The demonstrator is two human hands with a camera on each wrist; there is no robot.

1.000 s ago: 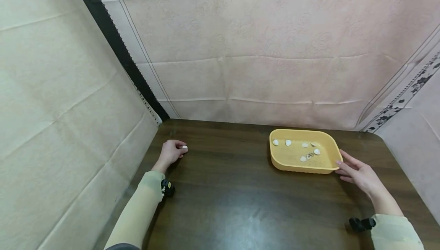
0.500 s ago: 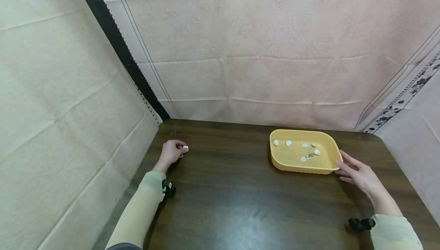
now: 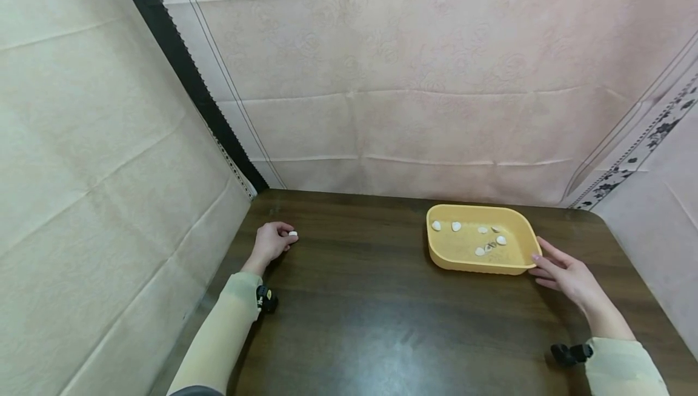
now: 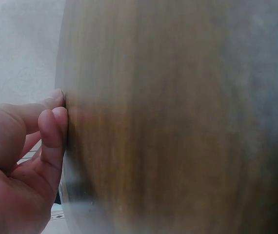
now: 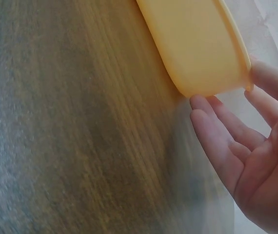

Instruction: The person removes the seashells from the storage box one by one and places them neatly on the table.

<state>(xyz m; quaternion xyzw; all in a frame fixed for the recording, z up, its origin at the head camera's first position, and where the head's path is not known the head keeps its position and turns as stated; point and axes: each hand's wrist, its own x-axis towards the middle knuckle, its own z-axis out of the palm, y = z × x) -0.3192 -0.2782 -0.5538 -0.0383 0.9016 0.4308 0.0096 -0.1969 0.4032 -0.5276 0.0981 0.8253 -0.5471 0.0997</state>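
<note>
At the left of the table, my left hand point(image 3: 270, 241) pinches a small white shell point(image 3: 293, 234) between thumb and fingers, close to the tabletop. In the left wrist view only a thin dark edge shows at the fingertips. My right hand point(image 3: 567, 275) holds the right end of a shallow yellow tray point(image 3: 463, 265), thumb at the rim and the other fingers against the outer wall. Several small white shells point(image 3: 501, 240) lie scattered in that tray, some too small to make out. In the right wrist view, fingers point(image 5: 207, 131) touch the tray's lower corner.
The dark wooden table point(image 3: 354, 299) has a glare patch near the front. Pale cloth point(image 3: 409, 111) hangs behind it and along both sides. A black wrist camera point(image 3: 266, 299) sits on the left wrist, another black camera point(image 3: 569, 355) on the right.
</note>
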